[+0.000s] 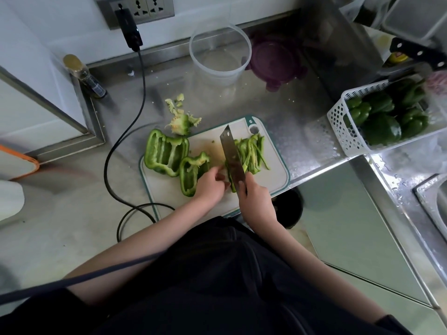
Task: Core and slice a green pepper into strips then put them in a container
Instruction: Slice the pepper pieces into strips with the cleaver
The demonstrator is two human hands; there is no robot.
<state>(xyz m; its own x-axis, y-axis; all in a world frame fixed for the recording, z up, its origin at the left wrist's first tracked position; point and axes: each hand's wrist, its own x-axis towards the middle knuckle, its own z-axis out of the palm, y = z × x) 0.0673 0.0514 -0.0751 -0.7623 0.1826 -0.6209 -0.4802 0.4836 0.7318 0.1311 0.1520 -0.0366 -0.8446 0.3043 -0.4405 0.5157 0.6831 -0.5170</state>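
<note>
A steel counter [314,131] is seen beyond the hands, backed by a white wall [72,25]; a sink [435,204] is glimpsed far right.

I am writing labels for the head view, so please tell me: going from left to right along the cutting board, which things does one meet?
Large pepper piece → smaller pepper piece → left hand → knife held by the right hand → cut strips. All lie on the cutting board.

Dim, soft daylight, bowed edges (wide-angle)
</note>
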